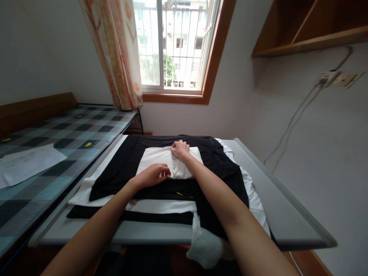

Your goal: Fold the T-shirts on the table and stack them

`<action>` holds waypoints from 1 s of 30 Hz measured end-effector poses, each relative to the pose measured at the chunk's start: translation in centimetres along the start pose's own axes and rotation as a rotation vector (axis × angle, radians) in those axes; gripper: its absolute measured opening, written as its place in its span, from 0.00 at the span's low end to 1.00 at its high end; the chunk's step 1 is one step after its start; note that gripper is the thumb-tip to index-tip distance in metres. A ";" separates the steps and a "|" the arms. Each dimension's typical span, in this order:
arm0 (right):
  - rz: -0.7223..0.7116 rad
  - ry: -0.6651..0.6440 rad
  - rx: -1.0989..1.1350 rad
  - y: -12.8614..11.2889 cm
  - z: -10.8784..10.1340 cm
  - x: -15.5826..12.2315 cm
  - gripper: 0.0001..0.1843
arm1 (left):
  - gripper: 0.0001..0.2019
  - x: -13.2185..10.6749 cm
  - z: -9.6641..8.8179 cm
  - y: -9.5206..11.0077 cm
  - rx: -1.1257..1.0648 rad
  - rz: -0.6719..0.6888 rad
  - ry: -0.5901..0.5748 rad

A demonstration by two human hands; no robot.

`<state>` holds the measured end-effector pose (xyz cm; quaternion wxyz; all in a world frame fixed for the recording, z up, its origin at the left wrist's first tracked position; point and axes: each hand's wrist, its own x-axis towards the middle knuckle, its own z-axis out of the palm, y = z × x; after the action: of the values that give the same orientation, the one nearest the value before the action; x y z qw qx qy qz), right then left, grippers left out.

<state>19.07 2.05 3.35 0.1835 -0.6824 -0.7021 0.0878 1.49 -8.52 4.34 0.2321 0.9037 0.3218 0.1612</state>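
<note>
A folded white shirt lies on black garments spread over a grey table. My left hand is at the shirt's near edge, its fingers curled and closed on the cloth beside a crumpled strip down the middle. At the far edge my right hand has its fingers bent and pressed together on the same strip. Part of the shirt is hidden under both hands. The black garment beneath it has a small yellow mark near its front.
More white cloth shows under the black layers, and a white piece hangs over the front edge of the grey table. To the left is a bed with a checked mattress and papers. Cords run down the right wall.
</note>
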 end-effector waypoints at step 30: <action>-0.198 -0.009 -0.068 2.7 -0.9 0.3 0.13 | 0.07 0.8 2.7 1.3 0.421 0.169 0.206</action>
<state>21.88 2.36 3.22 0.1646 -0.6153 -0.7694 0.0483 3.90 -9.76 2.89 -0.0093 0.9346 0.2936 0.2007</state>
